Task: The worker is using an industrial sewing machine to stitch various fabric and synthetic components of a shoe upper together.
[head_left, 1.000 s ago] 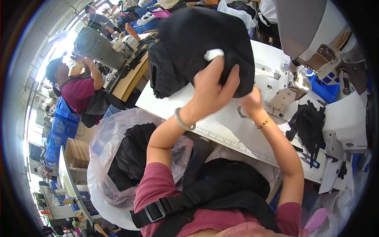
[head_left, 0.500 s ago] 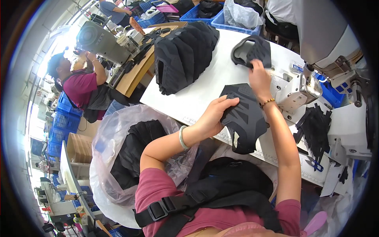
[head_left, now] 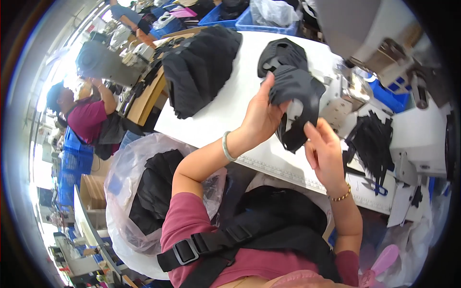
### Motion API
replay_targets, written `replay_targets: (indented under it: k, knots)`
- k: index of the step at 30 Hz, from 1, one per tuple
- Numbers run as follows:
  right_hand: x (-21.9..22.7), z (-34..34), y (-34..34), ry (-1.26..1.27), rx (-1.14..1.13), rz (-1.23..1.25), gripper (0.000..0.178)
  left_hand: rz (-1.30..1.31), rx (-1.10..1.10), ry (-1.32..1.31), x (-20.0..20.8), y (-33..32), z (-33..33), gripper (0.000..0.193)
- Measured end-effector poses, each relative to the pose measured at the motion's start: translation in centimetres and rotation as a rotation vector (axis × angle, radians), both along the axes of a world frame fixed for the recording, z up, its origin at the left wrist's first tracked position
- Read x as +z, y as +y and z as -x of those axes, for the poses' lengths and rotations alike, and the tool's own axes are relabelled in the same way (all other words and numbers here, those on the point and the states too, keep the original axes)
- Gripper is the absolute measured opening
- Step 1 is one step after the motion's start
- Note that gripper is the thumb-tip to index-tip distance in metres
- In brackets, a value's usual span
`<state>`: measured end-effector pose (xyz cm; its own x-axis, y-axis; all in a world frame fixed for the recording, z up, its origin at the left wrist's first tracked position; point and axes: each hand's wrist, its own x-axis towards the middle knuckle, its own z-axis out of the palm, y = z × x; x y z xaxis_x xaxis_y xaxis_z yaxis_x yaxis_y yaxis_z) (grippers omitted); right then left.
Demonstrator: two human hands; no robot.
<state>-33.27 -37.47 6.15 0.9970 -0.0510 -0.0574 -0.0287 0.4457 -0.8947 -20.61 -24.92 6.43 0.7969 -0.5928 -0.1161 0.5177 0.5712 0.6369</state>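
My left hand (head_left: 261,113) grips a black shoe upper (head_left: 298,86) over the white table, thumb on top along its left side. At the upper's near right edge, my right hand (head_left: 325,149) pinches its rim between thumb and finger. The piece is tilted, and an opening shows in it. Just beyond, a second black shoe upper (head_left: 288,48) lies on the table, partly covered by the held one. To the left of both stands a large pile of stacked black uppers (head_left: 199,69).
A sewing machine (head_left: 348,93) stands at the right, beside a bundle of black strips (head_left: 372,139) and blue-handled snips (head_left: 381,189). A clear plastic bag (head_left: 117,187) with black pieces sits left of my lap. Another person (head_left: 89,113) works at a machine on the far left.
My right hand has left the far upper and come back to the near edge of the held one. The left hand has raised and turned the held upper.
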Motion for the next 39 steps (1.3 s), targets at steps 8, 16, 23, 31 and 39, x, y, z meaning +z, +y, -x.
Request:
replay_targets:
  k: [8, 16, 23, 31, 39]
  knots:
    - [1.6, -0.5, -1.4, -0.146, -0.299, 0.113, 0.014, -0.526, 0.095, -1.183, 1.7, -3.3, 1.8, 0.035]
    - [1.4, 0.0, -3.5, -0.082, -0.219, -0.057, 0.023, -0.652, 0.443, -1.181, 2.4, -6.2, 0.9, 0.027]
    - [2.2, -1.0, -5.0, -0.164, -0.491, 0.192, 0.02, -0.591, 0.145, -0.943, 4.7, -8.9, -0.1, 0.026]
    - [0.6, -1.5, -5.0, -0.296, -0.506, 0.17, 0.012, -0.59, 0.052, -0.902, 3.9, -9.3, -1.6, 0.024]
    - [0.3, -1.5, -5.2, -0.323, -0.523, 0.168, 0.009, -0.558, 0.034, -0.892, 3.7, -9.3, -1.5, 0.022]
